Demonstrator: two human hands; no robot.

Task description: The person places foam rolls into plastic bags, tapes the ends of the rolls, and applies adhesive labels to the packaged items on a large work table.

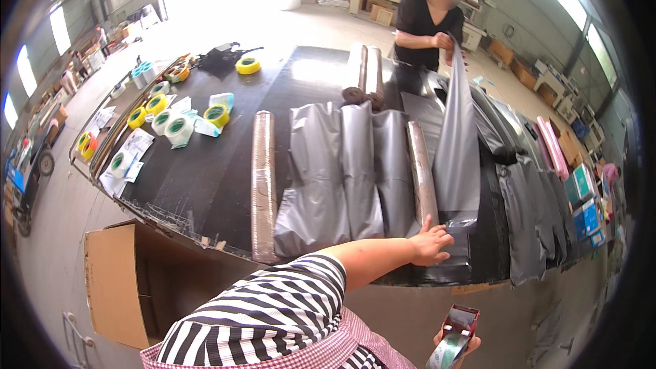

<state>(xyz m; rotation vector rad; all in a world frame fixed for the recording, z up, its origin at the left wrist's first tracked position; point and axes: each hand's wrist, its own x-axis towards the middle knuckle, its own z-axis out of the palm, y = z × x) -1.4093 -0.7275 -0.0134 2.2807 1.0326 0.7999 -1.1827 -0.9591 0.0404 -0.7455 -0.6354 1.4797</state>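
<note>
At the near edge of the black table point(205, 178), the left hand point(430, 242) is held open, palm down with fingers spread, at the near end of a wrapped brown roll point(421, 181); whether the roll is pressed by the fingers cannot be told. Beside that roll, to its right, a long grey sheet point(456, 174) is laid on the table, its far end raised and gripped by a co-worker point(427, 17) standing opposite. Below the table edge, a red tape dispenser point(460, 321) loaded with tape is gripped in the right hand point(473, 346), which is partly hidden by it. Grey film bundles point(313, 157) are set between the brown roll and a second brown roll point(263, 184) farther left. Tape rolls point(179, 131) are scattered across the table's left part. A cardboard box point(111, 287) is positioned below, at the left.
</note>
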